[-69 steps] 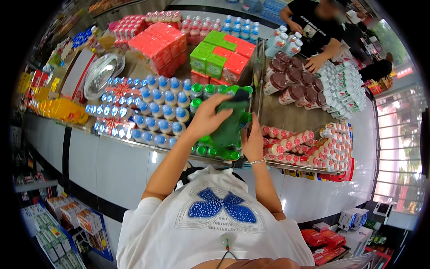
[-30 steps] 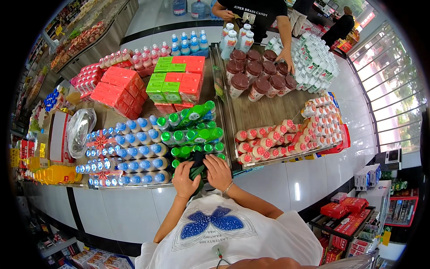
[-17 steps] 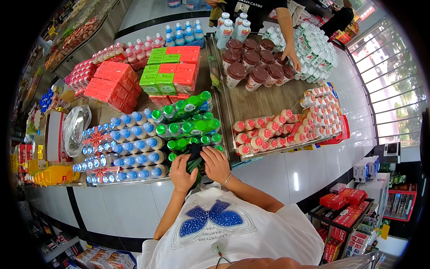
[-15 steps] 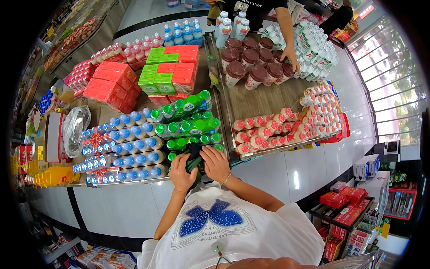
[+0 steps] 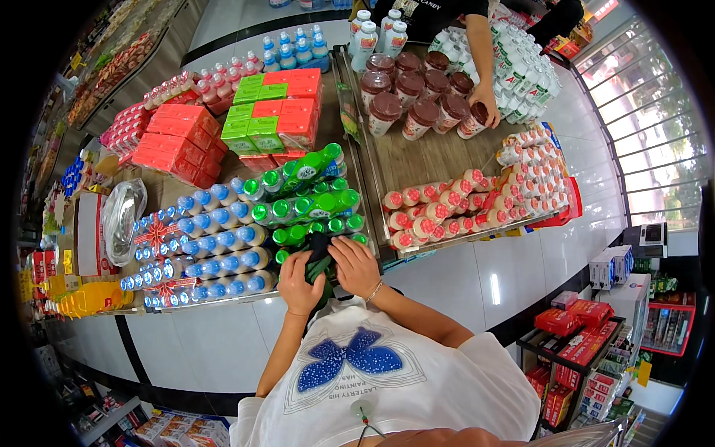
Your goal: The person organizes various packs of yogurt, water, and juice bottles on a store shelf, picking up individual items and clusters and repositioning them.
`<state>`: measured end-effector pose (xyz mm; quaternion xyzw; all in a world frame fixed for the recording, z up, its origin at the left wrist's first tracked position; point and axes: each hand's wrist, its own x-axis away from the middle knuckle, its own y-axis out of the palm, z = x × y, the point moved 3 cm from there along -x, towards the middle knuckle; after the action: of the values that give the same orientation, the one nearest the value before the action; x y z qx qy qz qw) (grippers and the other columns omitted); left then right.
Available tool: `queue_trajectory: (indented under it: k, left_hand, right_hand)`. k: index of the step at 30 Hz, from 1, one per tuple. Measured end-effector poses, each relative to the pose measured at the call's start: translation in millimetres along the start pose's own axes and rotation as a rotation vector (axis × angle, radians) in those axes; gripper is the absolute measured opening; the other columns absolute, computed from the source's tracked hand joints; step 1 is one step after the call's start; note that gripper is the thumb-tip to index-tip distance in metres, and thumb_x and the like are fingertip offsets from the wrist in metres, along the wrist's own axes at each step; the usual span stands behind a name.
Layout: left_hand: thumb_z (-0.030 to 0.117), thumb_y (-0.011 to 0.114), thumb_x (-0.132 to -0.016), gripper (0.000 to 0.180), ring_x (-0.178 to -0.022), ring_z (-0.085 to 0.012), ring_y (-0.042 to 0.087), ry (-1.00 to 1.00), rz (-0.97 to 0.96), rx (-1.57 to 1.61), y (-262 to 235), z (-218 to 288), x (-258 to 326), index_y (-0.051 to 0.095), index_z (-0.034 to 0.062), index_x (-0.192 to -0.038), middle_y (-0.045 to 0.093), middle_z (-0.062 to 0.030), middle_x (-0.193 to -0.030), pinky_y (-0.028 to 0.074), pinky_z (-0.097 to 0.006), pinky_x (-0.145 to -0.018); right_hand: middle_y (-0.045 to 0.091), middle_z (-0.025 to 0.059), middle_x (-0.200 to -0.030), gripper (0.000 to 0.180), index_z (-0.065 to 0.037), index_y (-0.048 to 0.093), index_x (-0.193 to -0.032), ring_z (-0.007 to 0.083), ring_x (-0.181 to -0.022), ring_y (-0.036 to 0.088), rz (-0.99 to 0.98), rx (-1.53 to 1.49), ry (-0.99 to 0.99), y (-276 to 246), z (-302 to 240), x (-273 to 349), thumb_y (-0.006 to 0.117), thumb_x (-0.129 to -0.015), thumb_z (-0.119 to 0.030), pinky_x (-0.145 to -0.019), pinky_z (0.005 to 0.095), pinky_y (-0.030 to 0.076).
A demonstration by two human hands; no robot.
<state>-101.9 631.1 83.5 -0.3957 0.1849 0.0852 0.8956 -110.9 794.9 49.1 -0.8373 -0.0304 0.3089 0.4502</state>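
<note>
At the near edge of the display table, my left hand (image 5: 300,285) and my right hand (image 5: 354,266) are closed on a bunched black and dark green cloth (image 5: 319,261). Its lower part hangs toward my white shirt. Right behind my hands lie rows of green-capped bottles (image 5: 304,205). Blue-capped bottles (image 5: 227,240) lie in rows beside my left hand. Across the table, another person's hand (image 5: 485,106) rests on the rightmost of several brown-lidded cups (image 5: 424,112).
Red and green drink cartons (image 5: 274,112) are stacked behind the bottles. Red-capped small bottles (image 5: 447,208) fill the right table's near side. White bottle packs (image 5: 525,74) stand at the far right. A shelf rack with red boxes (image 5: 577,328) is on my right.
The other person's hand has come lower onto the rightmost cup, and that person's body leans further over the table. My view has shifted slightly; my hands keep their hold on the cloth.
</note>
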Motion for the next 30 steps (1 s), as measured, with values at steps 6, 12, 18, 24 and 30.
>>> queue_trajectory:
  k: [6,12,18,24,30]
  left_hand:
    - [0.018,0.074,-0.063,0.045,-0.093,-0.0326,0.064,-0.037,0.052,-0.023,0,-8,7,0.068,0.0102,-0.107,0.066,-0.0116,-0.106,0.054,-0.039,-0.079]
    - [0.020,0.071,-0.066,0.042,-0.093,-0.0293,0.064,-0.030,0.004,-0.007,-6,-2,1,0.067,0.0117,-0.107,0.065,-0.0075,-0.106,0.054,-0.038,-0.076]
    - [0.018,0.071,-0.066,0.042,-0.094,-0.0294,0.063,-0.066,0.020,0.001,-9,0,4,0.067,0.0116,-0.107,0.064,-0.0075,-0.106,0.054,-0.038,-0.076]
    - [0.018,0.072,-0.066,0.043,-0.095,-0.0296,0.064,-0.081,0.009,0.008,-8,-1,5,0.067,0.0118,-0.109,0.065,-0.0069,-0.106,0.053,-0.037,-0.077]
    - [0.020,0.073,-0.064,0.045,-0.095,-0.0280,0.064,-0.064,0.035,-0.018,-4,-2,6,0.067,0.0123,-0.108,0.065,-0.0061,-0.106,0.054,-0.037,-0.076]
  right_hand:
    - [0.059,0.0115,-0.131,0.038,-0.005,0.062,-0.121,0.0269,-0.124,0.054,-0.092,0.021,0.022,1,-6,-7,0.056,-0.085,-0.013,-0.105,0.0417,0.041]
    - [0.058,0.0107,-0.133,0.045,-0.005,0.058,-0.126,0.0276,-0.125,0.053,-0.021,0.006,0.001,5,-4,-1,0.059,-0.081,-0.009,-0.105,0.0440,0.040]
    - [0.056,0.0117,-0.135,0.048,-0.005,0.056,-0.129,0.0290,-0.126,0.052,-0.070,-0.007,-0.022,5,-5,-2,0.059,-0.081,-0.009,-0.105,0.0445,0.039]
    - [0.056,0.0122,-0.135,0.047,-0.004,0.056,-0.128,0.0294,-0.126,0.051,-0.062,-0.008,-0.020,3,-5,-2,0.060,-0.081,-0.009,-0.104,0.0454,0.040]
    - [0.056,0.0110,-0.135,0.048,-0.005,0.057,-0.128,0.0291,-0.126,0.052,-0.052,-0.017,-0.008,3,-4,-1,0.061,-0.080,-0.008,-0.106,0.0449,0.039]
